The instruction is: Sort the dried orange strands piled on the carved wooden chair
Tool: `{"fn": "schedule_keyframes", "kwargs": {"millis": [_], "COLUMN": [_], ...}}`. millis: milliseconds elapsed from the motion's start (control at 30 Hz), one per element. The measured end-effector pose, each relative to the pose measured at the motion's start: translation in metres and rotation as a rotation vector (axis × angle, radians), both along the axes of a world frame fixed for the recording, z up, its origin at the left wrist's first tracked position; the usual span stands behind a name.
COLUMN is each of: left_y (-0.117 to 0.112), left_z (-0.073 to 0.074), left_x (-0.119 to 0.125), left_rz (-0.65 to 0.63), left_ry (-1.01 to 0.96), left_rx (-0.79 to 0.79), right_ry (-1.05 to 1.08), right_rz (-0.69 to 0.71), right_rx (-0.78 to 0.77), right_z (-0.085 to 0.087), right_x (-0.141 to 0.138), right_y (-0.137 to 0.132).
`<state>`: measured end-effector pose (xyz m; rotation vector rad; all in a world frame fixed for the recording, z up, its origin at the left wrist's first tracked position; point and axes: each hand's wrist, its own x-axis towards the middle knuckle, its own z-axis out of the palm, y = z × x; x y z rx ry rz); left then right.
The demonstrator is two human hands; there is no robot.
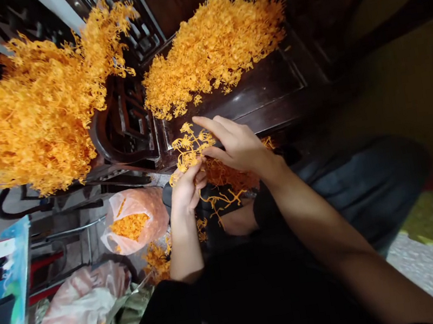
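My left hand [188,188] is closed, thumb against fingers, around an orange branched spray [189,143] that looks like plastic, with small curled flower-like tips. Its bare forked stems [224,199] hang below the fist. Just to the right is my right hand [234,143], index finger stretched out and thumb apart, beside the spray's tips. Nothing shows in its grip; whether the thumb touches the spray I cannot tell. Beyond both hands, a long heap of small loose orange pieces [218,46] lies on a dark wooden bench seat [269,82].
A large bunch of orange sprays [35,108] rests over the bench's curved armrest [99,136] at left. Below it stands a pinkish plastic bag [154,210] with orange pieces inside. Another pale bag [77,321] is at lower left. Reddish-orange pieces [230,173] lie beneath my hands.
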<state>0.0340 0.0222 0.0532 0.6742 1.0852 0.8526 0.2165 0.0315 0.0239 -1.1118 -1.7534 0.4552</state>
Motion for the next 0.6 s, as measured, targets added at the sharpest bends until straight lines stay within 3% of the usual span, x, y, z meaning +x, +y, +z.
{"fn": "schedule_keyframes", "kwargs": {"millis": [167, 300, 467, 600], "left_y": [0.004, 0.005, -0.005, -0.019], "left_z": [0.003, 0.006, 0.022, 0.03], "left_x": [-0.018, -0.023, -0.025, -0.048], "left_rz": [-0.088, -0.141, -0.122, 0.015], "left_ry": [-0.069, -0.114, -0.104, 0.013], "left_rx": [-0.085, -0.099, -0.019, 0.172], "right_ry": [-0.052, -0.005, 0.459, 0.948], "right_rz": [0.087, 0.183, 0.199, 0.026], "right_rx": [0.011, 0.0, 0.01, -0.035], "right_z": [0.001, -0.002, -0.005, -0.001], "right_x": [0.013, 0.004, -0.006, 0.024], "right_y": [-0.004, -0.003, -0.001, 0.003]}}
